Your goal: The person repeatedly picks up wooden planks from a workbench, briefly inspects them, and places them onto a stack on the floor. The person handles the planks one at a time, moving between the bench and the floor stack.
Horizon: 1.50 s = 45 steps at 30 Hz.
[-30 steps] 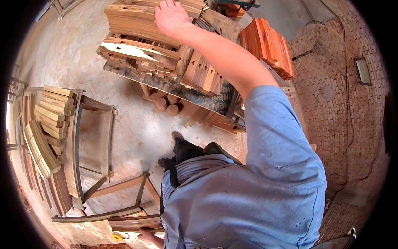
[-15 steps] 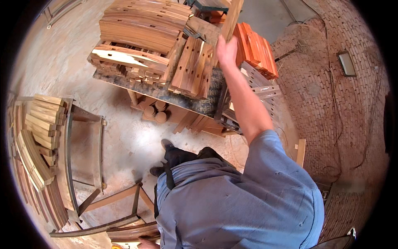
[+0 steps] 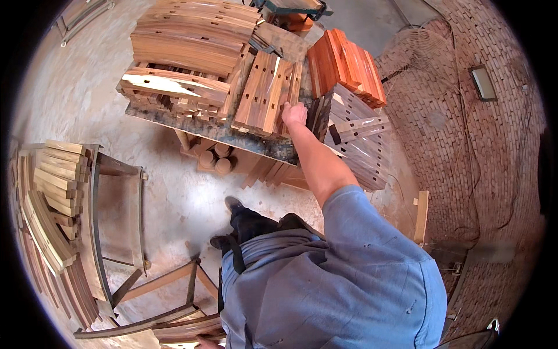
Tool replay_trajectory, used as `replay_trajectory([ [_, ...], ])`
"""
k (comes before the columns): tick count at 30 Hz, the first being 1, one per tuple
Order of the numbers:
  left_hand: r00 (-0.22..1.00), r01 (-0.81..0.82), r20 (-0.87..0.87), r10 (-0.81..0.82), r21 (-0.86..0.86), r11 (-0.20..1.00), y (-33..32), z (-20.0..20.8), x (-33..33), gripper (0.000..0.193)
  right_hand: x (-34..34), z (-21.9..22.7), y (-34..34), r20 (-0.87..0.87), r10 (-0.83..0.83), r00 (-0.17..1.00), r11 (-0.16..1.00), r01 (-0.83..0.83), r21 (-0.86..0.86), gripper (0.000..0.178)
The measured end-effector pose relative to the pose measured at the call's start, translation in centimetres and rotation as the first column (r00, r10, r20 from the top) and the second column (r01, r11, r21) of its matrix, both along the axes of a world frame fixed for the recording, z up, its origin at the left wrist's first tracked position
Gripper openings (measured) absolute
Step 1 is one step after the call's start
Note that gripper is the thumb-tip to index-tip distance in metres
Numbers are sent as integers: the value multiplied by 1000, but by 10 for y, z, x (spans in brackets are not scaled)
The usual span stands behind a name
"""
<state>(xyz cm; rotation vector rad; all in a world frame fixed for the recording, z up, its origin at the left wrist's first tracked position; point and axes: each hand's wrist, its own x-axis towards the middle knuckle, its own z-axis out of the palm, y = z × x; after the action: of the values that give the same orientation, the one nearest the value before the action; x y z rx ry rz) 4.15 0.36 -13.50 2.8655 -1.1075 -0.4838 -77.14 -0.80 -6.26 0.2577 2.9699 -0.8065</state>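
My right hand (image 3: 294, 114) is closed on the near end of a narrow wooden slat (image 3: 295, 81). That slat lies along the right side of a small row of brown slotted boards (image 3: 266, 87), on the dark-topped workbench (image 3: 232, 138). Low in the picture, my left hand (image 3: 207, 343) rests by a stack of curved brown boards (image 3: 189, 329). My body and the picture's lower edge hide most of its fingers.
Behind the row is a larger stack of slotted boards (image 3: 189, 35). Orange-red boards (image 3: 343, 64) and greyish slotted boards (image 3: 366, 145) stand to the right. Pale curved pieces (image 3: 49, 227) lie on a left rack. Round wooden pieces (image 3: 215, 160) sit below the bench.
My right hand has come down and nearer with the slat, from raised over the bench to lying beside the slotted boards. The left hand stays low by the curved boards.
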Motion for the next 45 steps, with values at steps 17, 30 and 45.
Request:
replay_trajectory([
  [17,991,-65,-128,48,-132,989,5,-11,-7,58,-4,180,-137,-537,712,452,647,-719,252,55],
  [30,977,-86,-212,28,-272,958,29,-21,19,59,-37,184,-177,-303,759,577,651,-695,305,60],
  [45,934,-240,-296,200,-107,965,9,17,-25,51,-22,205,-228,-135,888,439,441,-732,520,64],
])
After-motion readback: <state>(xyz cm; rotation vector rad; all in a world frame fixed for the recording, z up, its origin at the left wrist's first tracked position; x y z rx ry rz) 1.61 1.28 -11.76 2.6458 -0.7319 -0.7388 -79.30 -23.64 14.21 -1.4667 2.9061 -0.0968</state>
